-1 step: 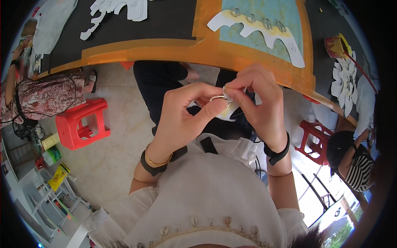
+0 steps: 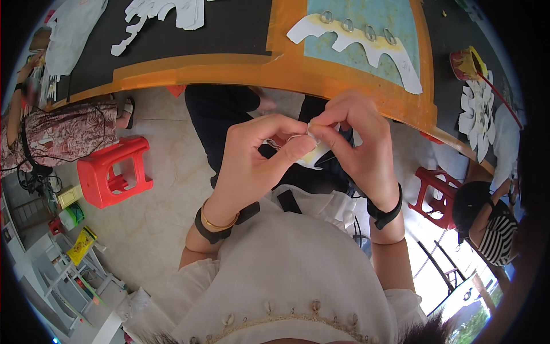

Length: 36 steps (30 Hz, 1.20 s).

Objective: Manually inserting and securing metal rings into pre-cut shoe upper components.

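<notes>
My left hand is closed, thumb against index finger, on a small metal ring that is mostly covered by the fingers. Fingertips of my right hand pinch the edge of a white cut piece at the same spot. Yellowish staining shows on that piece, which hangs below my fingers over my lap. On the blue-green mat beyond my hands lies a white scalloped strip, yellowed along its upper edge. Several oval metal rings sit along that edge.
Orange tape borders the dark table. White cut-outs lie far left, more white pieces at right beside a yellow-red can. Red stools stand on the floor. One person sits at left, another at right.
My left fingers have shifted slightly over the metal ring, so less of it shows. The white piece below has moved a little. My right hand stays nearly in place.
</notes>
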{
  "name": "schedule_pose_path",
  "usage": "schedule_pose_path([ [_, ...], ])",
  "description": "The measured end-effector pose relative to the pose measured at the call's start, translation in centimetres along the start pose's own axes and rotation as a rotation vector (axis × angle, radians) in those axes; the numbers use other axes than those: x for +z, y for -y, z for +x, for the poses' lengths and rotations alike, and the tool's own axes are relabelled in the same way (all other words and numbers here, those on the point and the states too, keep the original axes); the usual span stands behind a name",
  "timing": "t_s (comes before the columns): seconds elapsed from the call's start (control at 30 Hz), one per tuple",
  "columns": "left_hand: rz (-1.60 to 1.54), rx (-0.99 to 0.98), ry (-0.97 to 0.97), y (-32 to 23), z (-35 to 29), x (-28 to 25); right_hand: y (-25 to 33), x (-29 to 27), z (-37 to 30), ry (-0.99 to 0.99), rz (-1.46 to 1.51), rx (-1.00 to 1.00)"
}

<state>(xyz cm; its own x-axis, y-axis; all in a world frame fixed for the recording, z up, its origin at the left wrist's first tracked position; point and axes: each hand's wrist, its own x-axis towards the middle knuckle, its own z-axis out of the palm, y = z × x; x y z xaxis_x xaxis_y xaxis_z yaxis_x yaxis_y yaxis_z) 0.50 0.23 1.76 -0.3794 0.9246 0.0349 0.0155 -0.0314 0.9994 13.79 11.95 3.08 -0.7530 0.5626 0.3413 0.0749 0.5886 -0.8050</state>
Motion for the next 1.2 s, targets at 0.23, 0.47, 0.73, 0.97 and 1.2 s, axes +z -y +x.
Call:
schedule_pose_path([
  [0.23, -0.007, -0.122, 0.061, 0.6, 0.0, 0.1, -0.4, 0.1, -0.6, 0.05, 0.348, 0.355],
  [0.47, -0.29, 0.054, -0.238, 0.6, 0.2, 1.5, 1.2, 0.2, -0.8, -0.31, 0.29, 0.197],
  [0.73, -0.036, 0.251, -0.299, 1.1, 0.3, 2.0, 1.4, 1.8, -0.7, -0.234, 0.348, 0.351],
  [0.97, -0.143, 0.079, -0.223, 0.4, 0.3, 1.8, 1.1, 1.4, -0.8, -0.208, -0.023, 0.176],
  [1.2, -0.211, -0.288, -0.055, -0.8, -0.2, 0.2, 1.1, 0.3, -0.3, -0.07, 0.304, 0.385],
])
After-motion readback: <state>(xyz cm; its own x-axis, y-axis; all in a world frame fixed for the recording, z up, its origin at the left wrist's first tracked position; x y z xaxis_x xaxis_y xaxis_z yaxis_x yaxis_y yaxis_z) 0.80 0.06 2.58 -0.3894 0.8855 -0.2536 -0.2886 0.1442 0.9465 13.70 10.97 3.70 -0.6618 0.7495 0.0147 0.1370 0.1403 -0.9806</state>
